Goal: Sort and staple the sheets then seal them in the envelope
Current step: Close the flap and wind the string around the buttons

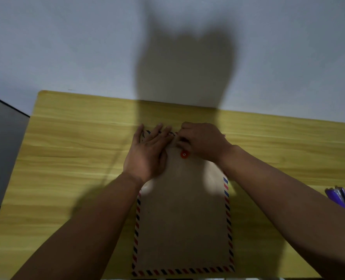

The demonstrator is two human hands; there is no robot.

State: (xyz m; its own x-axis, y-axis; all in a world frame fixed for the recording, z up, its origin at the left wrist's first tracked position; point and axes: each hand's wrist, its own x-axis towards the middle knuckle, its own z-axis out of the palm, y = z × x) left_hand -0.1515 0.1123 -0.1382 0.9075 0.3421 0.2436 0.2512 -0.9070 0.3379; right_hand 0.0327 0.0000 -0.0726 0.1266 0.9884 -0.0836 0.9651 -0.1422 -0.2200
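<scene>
Sealing looks to be the step in hand; the envelope (182,221), brown with a red-and-blue striped border, lies flat on the yellow desk (66,154), its long side running away from the person and its flap end at the far side; both hands work at that far end. The left hand (147,152) lies spread, fingers straight, pressing the flap down at its left part; the right hand (203,141) is curled over the flap's right part, fingertips drawn together as if pinching something small, though what it pinches I cannot tell. A red button (184,154) shows on the envelope just below the right hand's fingers, so I would guess a string closure; the next move probably calls for winding a string round that button while the left hand holds the flap flat, and that wants a fine, steady pinch. No sheets are visible, so whether they sit inside I cannot say; the flap's edge is mostly hidden under the hands, and no string can be made out. A purple object (341,201), perhaps the stapler, is cut off at the desk's right edge; heavy shadow from the person dims the envelope's upper part.
</scene>
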